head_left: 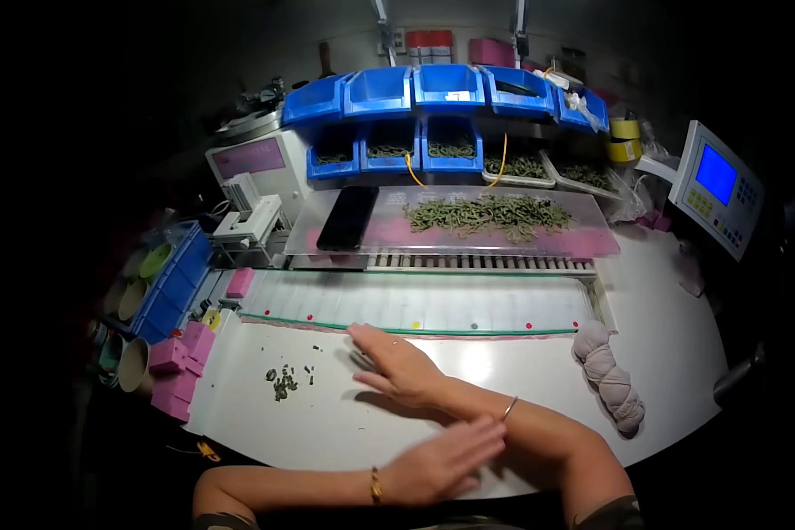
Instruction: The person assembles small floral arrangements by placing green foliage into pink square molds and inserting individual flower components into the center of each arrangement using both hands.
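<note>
My right hand (399, 364) reaches across to the left over the white table (327, 433). Its fingers are stretched out and hold nothing, near the green-edged strip of a long white conveyor tray (380, 300). Nearer to me, my left hand (442, 459) lies with its fingers extended, fingertips at or just over my right forearm by a thin bangle (510, 407); I cannot tell whether they touch. To the left of my right hand, a small heap of dark green dried bits (283, 384) is scattered on the table.
A clear shelf (380, 243) behind the tray carries dried green twisted stems (495, 216) and a black phone (348, 218). Blue bins (378, 91) rise behind. A rolled greyish cloth (611, 380) lies right, below a screen panel (717, 177). Pink blocks (178, 371) and a blue crate (172, 283) stand left.
</note>
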Motion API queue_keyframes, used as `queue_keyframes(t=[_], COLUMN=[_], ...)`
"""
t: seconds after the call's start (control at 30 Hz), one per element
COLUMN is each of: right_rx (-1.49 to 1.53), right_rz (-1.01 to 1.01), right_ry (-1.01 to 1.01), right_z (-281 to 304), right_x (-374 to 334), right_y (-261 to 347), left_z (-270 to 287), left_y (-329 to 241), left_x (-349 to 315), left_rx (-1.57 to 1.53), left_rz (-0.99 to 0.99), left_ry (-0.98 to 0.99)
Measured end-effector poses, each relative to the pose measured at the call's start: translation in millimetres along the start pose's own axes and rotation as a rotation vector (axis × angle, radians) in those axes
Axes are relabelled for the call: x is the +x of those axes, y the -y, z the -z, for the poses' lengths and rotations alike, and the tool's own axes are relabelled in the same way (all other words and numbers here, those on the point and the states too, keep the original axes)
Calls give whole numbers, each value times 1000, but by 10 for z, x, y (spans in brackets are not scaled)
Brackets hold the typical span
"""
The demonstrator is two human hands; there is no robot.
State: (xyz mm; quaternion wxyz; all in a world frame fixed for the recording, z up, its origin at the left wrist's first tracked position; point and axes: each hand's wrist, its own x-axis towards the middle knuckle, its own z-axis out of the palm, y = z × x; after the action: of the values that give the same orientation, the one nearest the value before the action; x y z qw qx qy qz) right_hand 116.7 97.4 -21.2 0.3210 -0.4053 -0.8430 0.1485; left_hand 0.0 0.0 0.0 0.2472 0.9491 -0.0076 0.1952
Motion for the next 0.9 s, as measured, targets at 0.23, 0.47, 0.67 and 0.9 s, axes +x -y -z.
queue_keyframes(t=[0.23,0.47,0.67,0.9], right_rx=[-74,-571,-523,-595], right_rz=[17,-365,-881,-1208], right_ry=[-254,-109,-290,-363], right_z=[688,1895,2614,2563], right_x=[-228,-1201,-2369,-2609], right_y=[-236,-742,-1389,-1713], left_z=[-223,460,929,1164], left_y=[31,768,885,837], left_x=[74,-34,-573,-602], left_rx=[174,350,512,747], left_rz=[62,522,734,864], left_ry=[267,166,185,112])
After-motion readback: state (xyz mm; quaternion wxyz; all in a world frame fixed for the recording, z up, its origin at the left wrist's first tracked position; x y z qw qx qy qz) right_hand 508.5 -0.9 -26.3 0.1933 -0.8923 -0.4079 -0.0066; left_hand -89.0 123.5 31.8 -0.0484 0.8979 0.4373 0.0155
